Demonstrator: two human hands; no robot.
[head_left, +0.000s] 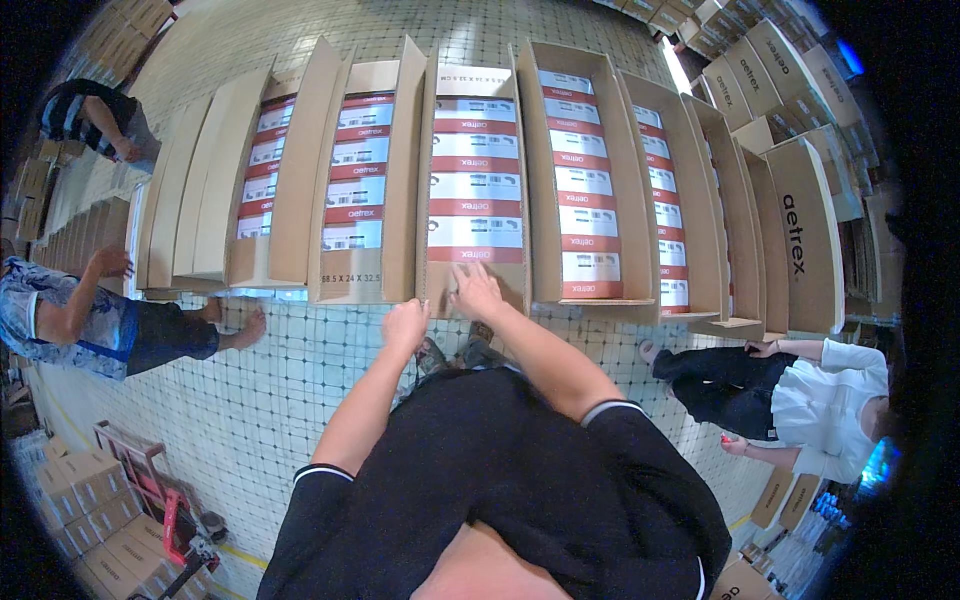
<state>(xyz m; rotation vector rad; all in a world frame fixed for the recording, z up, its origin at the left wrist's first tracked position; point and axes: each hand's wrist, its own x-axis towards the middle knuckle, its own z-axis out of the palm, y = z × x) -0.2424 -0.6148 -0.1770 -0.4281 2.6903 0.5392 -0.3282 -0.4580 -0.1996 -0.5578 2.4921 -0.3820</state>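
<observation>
In front of me stands a long open cardboard carton (423,210) holding a row of white-and-red shoe boxes (475,187). Its far flap is folded inward, while the long side flaps stand up. My left hand (404,326) is closed at the near left corner, fingers curled around the edge of the carton's side flap. Fingers spread, my right hand (474,291) lies on the brown near end flap (505,280), just below the closest shoe box. Nothing is held in the right hand.
Similar open cartons (590,180) line up on both sides, several filled with shoe boxes. Co-workers stand left (70,310) and right (800,400); another person (100,115) is far left. A red pallet jack (172,525) stands near stacked cartons (85,500) at lower left.
</observation>
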